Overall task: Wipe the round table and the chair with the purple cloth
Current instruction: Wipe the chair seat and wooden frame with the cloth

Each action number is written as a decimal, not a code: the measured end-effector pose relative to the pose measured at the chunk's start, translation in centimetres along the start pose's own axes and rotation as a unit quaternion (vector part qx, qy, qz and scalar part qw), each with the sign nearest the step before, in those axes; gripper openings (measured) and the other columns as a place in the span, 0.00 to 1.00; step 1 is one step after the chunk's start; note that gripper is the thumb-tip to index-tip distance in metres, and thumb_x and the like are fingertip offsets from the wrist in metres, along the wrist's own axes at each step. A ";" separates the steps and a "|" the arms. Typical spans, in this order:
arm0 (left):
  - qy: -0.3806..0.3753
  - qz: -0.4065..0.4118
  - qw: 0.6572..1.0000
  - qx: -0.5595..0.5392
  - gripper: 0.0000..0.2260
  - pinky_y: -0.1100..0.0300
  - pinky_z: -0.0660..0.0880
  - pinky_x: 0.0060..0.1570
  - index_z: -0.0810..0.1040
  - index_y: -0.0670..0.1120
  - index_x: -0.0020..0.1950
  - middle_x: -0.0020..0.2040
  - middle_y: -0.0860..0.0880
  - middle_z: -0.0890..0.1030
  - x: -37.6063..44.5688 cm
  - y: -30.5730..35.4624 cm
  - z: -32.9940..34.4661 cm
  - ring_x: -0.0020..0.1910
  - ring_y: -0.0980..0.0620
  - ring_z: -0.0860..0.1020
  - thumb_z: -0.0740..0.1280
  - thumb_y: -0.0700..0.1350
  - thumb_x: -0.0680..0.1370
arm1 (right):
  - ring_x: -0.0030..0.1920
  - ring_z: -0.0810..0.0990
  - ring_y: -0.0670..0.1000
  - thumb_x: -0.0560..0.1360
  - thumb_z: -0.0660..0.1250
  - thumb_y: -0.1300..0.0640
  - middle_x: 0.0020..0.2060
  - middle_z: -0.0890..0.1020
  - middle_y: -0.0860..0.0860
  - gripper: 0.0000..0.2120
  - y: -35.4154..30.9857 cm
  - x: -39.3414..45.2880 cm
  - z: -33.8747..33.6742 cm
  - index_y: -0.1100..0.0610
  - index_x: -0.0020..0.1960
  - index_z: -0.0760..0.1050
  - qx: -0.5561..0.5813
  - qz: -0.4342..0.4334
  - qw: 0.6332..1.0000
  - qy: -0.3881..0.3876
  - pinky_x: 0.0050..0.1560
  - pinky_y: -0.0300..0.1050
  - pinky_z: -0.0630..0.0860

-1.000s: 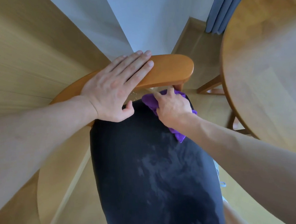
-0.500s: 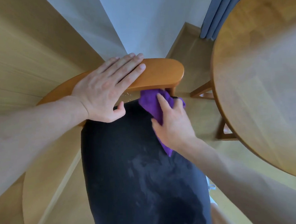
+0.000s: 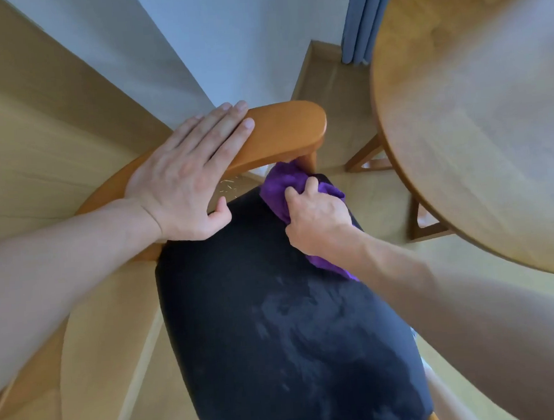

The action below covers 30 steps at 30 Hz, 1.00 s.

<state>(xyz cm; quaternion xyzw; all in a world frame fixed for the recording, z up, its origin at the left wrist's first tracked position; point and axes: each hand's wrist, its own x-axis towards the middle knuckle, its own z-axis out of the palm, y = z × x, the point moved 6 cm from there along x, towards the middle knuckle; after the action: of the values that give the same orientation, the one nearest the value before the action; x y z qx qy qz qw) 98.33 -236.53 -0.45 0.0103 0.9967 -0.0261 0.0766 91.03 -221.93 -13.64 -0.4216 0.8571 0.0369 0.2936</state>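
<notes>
Chair backrest (image 3: 283, 127), under the left fingers (image 3: 227, 121): smooth, glossy orange-brown wood. Seat (image 3: 277, 324) w/ matt black fabric, pale smudges. Purple cloth (image 3: 283, 180) in right fingers (image 3: 300, 191): soft, fuzzy. Round table (image 3: 478, 113): light wood, satin sheen.

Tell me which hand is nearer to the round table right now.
Right. The right hand grips the purple cloth at the back right corner of the chair seat, on the side toward the round table. The left hand rests flat on the chair backrest, farther away.

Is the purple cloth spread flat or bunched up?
Bunched up: the right hand grips the purple cloth in a wad on the seat.
</notes>
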 end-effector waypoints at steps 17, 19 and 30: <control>0.002 0.008 1.000 0.016 0.48 0.47 0.48 0.82 0.43 0.43 0.85 0.86 0.44 0.45 0.3 -0.3 0.0 0.85 0.45 0.46 0.68 0.53 0.73 | 0.56 0.70 0.63 0.72 0.71 0.61 0.72 0.68 0.53 0.33 -3.5 -1.9 0.0 0.53 0.75 0.67 -0.006 -0.124 0.976 0.176 0.40 0.52 0.73; -0.003 0.005 1.000 0.017 0.49 0.47 0.48 0.82 0.42 0.44 0.85 0.86 0.44 0.44 0.3 -0.4 0.2 0.85 0.46 0.45 0.68 0.53 0.73 | 0.62 0.68 0.63 0.75 0.69 0.62 0.75 0.65 0.52 0.31 -3.4 0.9 -1.1 0.53 0.76 0.65 -0.010 -0.067 0.986 0.151 0.44 0.53 0.75; 0.001 0.009 1.000 0.006 0.47 0.46 0.49 0.83 0.41 0.44 0.85 0.86 0.45 0.43 0.3 -0.5 0.1 0.85 0.46 0.45 0.60 0.57 0.72 | 0.54 0.72 0.56 0.71 0.66 0.59 0.61 0.72 0.48 0.23 1.2 -7.7 4.5 0.51 0.66 0.73 0.133 0.077 0.980 0.125 0.37 0.48 0.73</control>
<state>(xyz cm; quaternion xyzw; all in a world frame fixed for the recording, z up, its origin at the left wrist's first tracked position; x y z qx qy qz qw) 98.08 -236.99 -0.61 0.0199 0.9965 -0.0314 0.0754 95.88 -214.35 -13.41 -0.3125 0.9144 -0.1074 0.2338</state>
